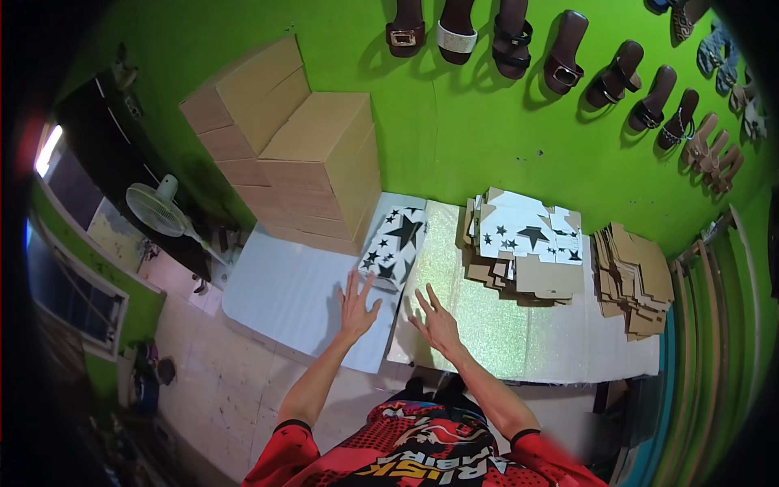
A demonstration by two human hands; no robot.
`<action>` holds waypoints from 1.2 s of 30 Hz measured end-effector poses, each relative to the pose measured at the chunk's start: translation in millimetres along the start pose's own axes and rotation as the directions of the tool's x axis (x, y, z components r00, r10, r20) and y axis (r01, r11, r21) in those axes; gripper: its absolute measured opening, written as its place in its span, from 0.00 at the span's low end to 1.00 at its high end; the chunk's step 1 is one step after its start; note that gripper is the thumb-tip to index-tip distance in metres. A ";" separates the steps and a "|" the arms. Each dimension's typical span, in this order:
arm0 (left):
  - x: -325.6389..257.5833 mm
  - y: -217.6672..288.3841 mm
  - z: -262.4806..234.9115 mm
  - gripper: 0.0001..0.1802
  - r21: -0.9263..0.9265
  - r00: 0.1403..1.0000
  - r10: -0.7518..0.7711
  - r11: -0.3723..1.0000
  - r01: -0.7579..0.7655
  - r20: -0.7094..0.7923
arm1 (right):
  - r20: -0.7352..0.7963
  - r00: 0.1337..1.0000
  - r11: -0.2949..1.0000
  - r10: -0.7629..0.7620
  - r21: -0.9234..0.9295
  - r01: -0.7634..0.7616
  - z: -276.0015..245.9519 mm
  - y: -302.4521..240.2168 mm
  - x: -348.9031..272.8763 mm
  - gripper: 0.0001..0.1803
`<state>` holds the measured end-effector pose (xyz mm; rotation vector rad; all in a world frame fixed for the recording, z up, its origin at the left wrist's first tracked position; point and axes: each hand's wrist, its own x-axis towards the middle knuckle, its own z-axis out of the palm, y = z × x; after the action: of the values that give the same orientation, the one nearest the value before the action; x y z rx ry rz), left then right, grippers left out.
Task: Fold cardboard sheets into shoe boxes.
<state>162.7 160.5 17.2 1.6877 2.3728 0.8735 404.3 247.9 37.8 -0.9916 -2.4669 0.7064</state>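
Over the white left part of the table my left hand (355, 307) is open, fingers spread, close to the near end of a box (394, 243). That box is white with black stars and lies lengthwise near the seam between the two table surfaces. My right hand (436, 318) is also open, its fingers apart, over the glittery right-hand surface. Neither hand holds anything. Whether the left fingertips touch the box I cannot tell.
Brown cardboard boxes (320, 162) are stacked behind my left hand. Flat star-printed card blanks (527, 235) and brown blanks (637, 272) lie in piles to the right. Sandals (565, 57) hang on the green wall. A fan (158, 207) stands at the left.
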 end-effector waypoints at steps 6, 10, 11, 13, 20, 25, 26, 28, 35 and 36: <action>28.2 -7.5 23.6 0.51 0.134 0.976 0.137 0.978 -0.161 0.170 | -0.036 0.998 0.973 -0.052 -0.228 0.042 0.7 20.5 -22.3 0.41; 52.0 -14.0 49.8 0.43 0.124 0.913 0.303 0.930 -0.346 0.273 | 0.088 0.989 0.993 0.115 -0.017 -0.114 -16.0 26.2 -29.4 0.41; 55.5 -8.5 58.7 0.36 0.083 0.912 0.319 0.933 -0.350 0.258 | 0.098 0.986 0.991 0.133 -0.035 -0.130 -15.8 34.7 -35.0 0.41; 67.1 -7.2 72.8 0.35 0.087 0.927 0.300 0.942 -0.326 0.225 | 0.114 0.982 0.988 0.150 -0.044 -0.146 -17.3 45.6 -45.0 0.41; 128.2 -17.6 103.9 0.34 0.148 0.969 0.201 0.964 -0.222 0.145 | 0.167 0.947 0.960 0.274 0.000 -0.278 -47.8 49.7 -81.5 0.39; 166.2 -30.7 115.3 0.34 0.160 0.978 0.180 0.968 -0.195 0.105 | 0.048 0.977 0.971 0.205 -0.135 -0.197 -45.4 69.3 -108.8 0.41; 171.2 -34.5 115.1 0.34 0.168 0.980 0.172 0.968 -0.187 0.102 | 0.104 0.951 0.956 0.291 -0.068 -0.285 -49.5 69.0 -114.2 0.41; 177.6 -41.9 114.9 0.33 0.164 0.987 0.128 0.976 -0.143 0.102 | 0.125 0.923 0.931 0.364 -0.013 -0.365 -54.3 64.0 -120.8 0.42; 190.0 -39.9 104.4 0.34 0.221 0.980 0.069 0.969 -0.111 0.188 | 0.097 0.836 0.834 0.540 0.071 -0.547 -70.4 69.6 -144.7 0.43; 192.5 -39.3 102.5 0.34 0.228 0.975 0.069 0.967 -0.118 0.211 | 0.060 0.845 0.842 0.531 0.073 -0.534 -71.5 73.9 -148.4 0.43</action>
<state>97.4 364.0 -41.7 1.8863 2.3532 0.4128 580.3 209.0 27.8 -1.6715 -2.1641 0.9969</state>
